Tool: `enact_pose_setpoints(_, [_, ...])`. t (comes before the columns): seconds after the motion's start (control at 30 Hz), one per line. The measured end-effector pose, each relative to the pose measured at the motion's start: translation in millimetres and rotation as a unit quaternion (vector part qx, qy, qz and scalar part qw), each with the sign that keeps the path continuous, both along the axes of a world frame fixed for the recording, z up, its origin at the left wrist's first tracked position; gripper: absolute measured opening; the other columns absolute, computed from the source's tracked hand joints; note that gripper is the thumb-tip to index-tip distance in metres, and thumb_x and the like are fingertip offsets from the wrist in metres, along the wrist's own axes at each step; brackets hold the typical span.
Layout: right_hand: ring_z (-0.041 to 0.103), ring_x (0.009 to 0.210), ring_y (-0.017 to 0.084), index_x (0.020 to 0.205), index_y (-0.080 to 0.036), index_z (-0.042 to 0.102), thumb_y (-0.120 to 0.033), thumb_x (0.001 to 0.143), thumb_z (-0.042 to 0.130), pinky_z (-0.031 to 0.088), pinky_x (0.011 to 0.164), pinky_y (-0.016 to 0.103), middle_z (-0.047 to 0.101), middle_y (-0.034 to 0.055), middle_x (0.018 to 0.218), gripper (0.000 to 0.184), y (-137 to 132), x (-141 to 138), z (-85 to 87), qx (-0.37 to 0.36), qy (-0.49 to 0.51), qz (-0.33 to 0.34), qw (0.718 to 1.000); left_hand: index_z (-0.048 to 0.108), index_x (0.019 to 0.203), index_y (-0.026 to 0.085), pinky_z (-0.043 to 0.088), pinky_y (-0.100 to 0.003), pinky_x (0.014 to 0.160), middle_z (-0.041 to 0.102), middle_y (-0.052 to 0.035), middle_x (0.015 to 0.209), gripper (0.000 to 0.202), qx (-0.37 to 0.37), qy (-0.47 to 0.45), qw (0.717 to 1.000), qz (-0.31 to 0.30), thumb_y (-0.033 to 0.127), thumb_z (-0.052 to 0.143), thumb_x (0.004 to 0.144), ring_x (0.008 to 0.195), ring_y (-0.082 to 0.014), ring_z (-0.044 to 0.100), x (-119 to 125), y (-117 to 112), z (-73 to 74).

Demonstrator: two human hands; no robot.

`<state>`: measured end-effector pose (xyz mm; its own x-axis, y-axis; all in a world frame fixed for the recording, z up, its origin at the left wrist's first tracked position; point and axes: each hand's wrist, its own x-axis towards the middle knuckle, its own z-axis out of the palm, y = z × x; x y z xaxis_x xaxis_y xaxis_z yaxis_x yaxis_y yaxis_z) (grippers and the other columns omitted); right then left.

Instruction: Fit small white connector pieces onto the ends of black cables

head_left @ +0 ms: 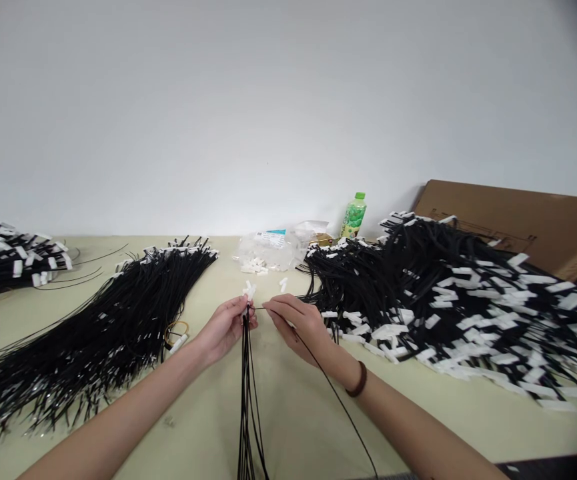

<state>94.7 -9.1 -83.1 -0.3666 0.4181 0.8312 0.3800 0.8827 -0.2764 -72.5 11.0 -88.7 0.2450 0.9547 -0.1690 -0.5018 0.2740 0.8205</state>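
- While the left hand [225, 330] is closed around the upper end of a thin bundle of black cables [245, 387], white pieces [249, 289] stick out above its fingertips.
- The right hand [301, 327], just beside it, pinches a single black cable [342, 400], whose short end reaches across the narrow gap toward the left hand.
- Both lengths trail toward the near side of the tabletop [208, 420] and run out of view at the bottom.
- Side room is bounded by a cable pile [128, 320] beyond the left forearm and a larger, white-tipped pile [383, 273] close by the right hand; a bare strip of tabletop lies between.
- Ahead, loose white pieces [283, 285] lie near the fingers, with a clear plastic bag [271, 245] behind them.
- At the back edge, by the wall [268, 107], stand a green-capped bottle [353, 217] and, farther right, a tilted cardboard box [508, 217].
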Motion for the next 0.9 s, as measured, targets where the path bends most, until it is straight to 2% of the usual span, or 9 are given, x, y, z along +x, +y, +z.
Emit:
enact_pose_setpoints(0.1, [0.056, 0.069, 0.011, 0.087, -0.017, 0.06, -0.019, 0.088, 0.044, 0.046, 0.063, 0.022, 0.06, 0.0042, 0.078, 0.016, 0, 0, 5.2, -0.08, 0.111, -0.003, 0.991, 0.058, 0.068, 0.009, 0.046, -0.022, 0.056, 0.053, -0.0018, 0.057, 0.013, 0.014, 0.013, 1.0, -0.001, 0.014, 0.054, 0.079, 0.052, -0.0089, 0.051, -1, 0, -1.5])
enact_pose_setpoints(0.17, [0.055, 0.064, 0.011, 0.076, -0.016, 0.059, -0.025, 0.089, 0.044, 0.045, 0.058, 0.022, 0.059, 0.0043, 0.075, 0.023, 2, 1, 7.9, -0.148, 0.186, -0.011, 0.971, 0.057, 0.068, 0.009, 0.046, -0.022, 0.055, 0.053, -0.0017, 0.057, 0.013, 0.02, 0.018, 1.0, -0.001, 0.016, 0.055, 0.079, 0.052, -0.009, 0.051, -1, 0, -2.9])
enact_pose_setpoints(0.33, [0.052, 0.052, 0.009, 0.077, -0.016, 0.053, -0.039, 0.088, 0.043, 0.043, 0.054, 0.021, 0.054, -0.0014, 0.058, 0.028, 10, 6, 7.4, -0.261, 0.313, -0.028, 0.913, 0.057, 0.069, 0.01, 0.046, -0.021, 0.056, 0.054, -0.0015, 0.059, 0.011, 0.027, 0.021, 0.999, -0.002, 0.017, 0.057, 0.078, 0.053, -0.009, 0.051, -2, 1, -5.9])
enact_pose_setpoints(0.43, [0.052, 0.053, 0.009, 0.077, -0.016, 0.049, -0.043, 0.087, 0.043, 0.044, 0.054, 0.021, 0.053, -0.0023, 0.061, 0.029, 14, 8, 8.2, -0.266, 0.388, -0.022, 0.882, 0.057, 0.069, 0.01, 0.046, -0.021, 0.057, 0.054, -0.0016, 0.059, 0.012, 0.027, 0.025, 0.999, -0.003, 0.018, 0.056, 0.079, 0.054, -0.0092, 0.052, -2, 1, -7.4])
enact_pose_setpoints(0.57, [0.055, 0.062, 0.009, 0.077, -0.017, 0.048, -0.041, 0.084, 0.048, 0.047, 0.055, 0.022, 0.054, -0.0014, 0.072, 0.025, 18, 14, 15.7, -0.214, 0.486, -0.027, 0.847, 0.057, 0.068, 0.01, 0.046, -0.021, 0.057, 0.053, -0.0015, 0.058, 0.013, 0.027, 0.026, 0.999, 0.012, 0.016, 0.054, 0.08, 0.053, -0.009, 0.051, -6, 5, -9.1])
enact_pose_setpoints(0.7, [0.057, 0.063, 0.01, 0.075, -0.017, 0.047, -0.039, 0.082, 0.051, 0.049, 0.061, 0.026, 0.054, -0.0023, 0.072, 0.023, 23, 24, 24.5, -0.178, 0.541, -0.017, 0.822, 0.057, 0.067, 0.01, 0.045, -0.021, 0.055, 0.053, -0.0017, 0.057, 0.013, 0.02, 0.021, 0.999, 0.026, 0.015, 0.054, 0.079, 0.052, -0.0089, 0.05, -8, 9, -9.1])
enact_pose_setpoints(0.8, [0.058, 0.062, 0.011, 0.073, -0.017, 0.044, -0.037, 0.079, 0.053, 0.05, 0.063, 0.029, 0.052, -0.0036, 0.065, 0.022, 26, 32, 30.6, -0.195, 0.587, 0.027, 0.785, 0.057, 0.068, 0.01, 0.045, -0.021, 0.056, 0.053, -0.0019, 0.057, 0.013, 0.019, 0.013, 0.999, 0.03, 0.015, 0.053, 0.08, 0.053, -0.0089, 0.05, -8, 9, -9.6])
enact_pose_setpoints(0.9, [0.056, 0.059, 0.011, 0.07, -0.017, 0.042, -0.033, 0.077, 0.054, 0.049, 0.06, 0.027, 0.049, -0.0045, 0.059, 0.021, 29, 44, 37.4, -0.218, 0.625, 0.048, 0.748, 0.058, 0.069, 0.01, 0.046, -0.022, 0.057, 0.053, -0.0019, 0.059, 0.012, 0.024, 0.01, 0.999, 0.025, 0.017, 0.056, 0.079, 0.054, -0.009, 0.05, -8, 9, -12.2])
